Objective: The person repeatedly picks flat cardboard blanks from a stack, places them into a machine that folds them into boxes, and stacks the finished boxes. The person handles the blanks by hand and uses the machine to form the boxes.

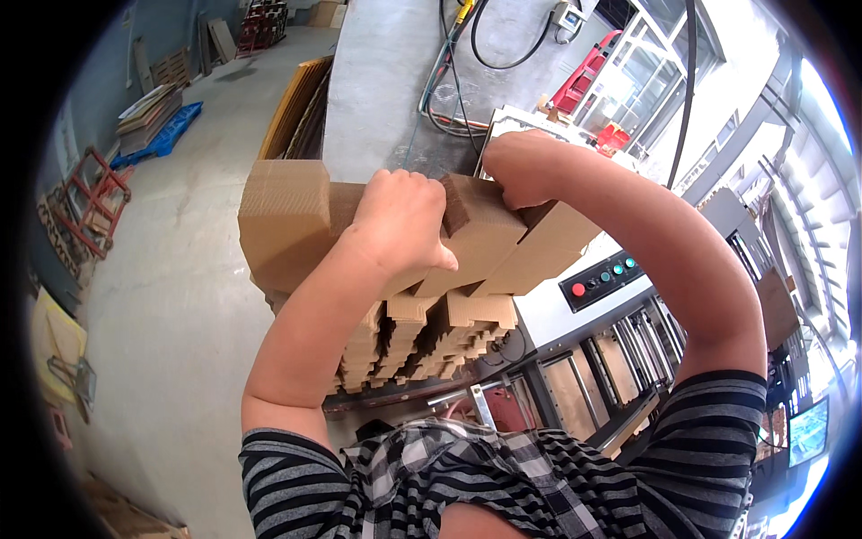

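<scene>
A bundle of brown cut-out cardboard blanks [287, 216] stands on edge in front of me, its notched edges facing up. My left hand [400, 216] is wrapped over the bundle's top, fingers bent over the far side and thumb on the near face. Farther right, my right hand [525, 166] is closed at the upper far edge of the same bundle, its fingertips hidden. Beneath and nearer to me lie stacked cardboard blanks [476, 310] with stepped, notched edges.
Beyond the bundle is a grey metal surface [377, 99] with hanging cables. A control panel [603, 278] with a red button and rollers sits at right. Upright cardboard sheets [292, 108] lean at the far left. On the floor at left are a red metal frame [94, 202] and stacked boards [148, 117].
</scene>
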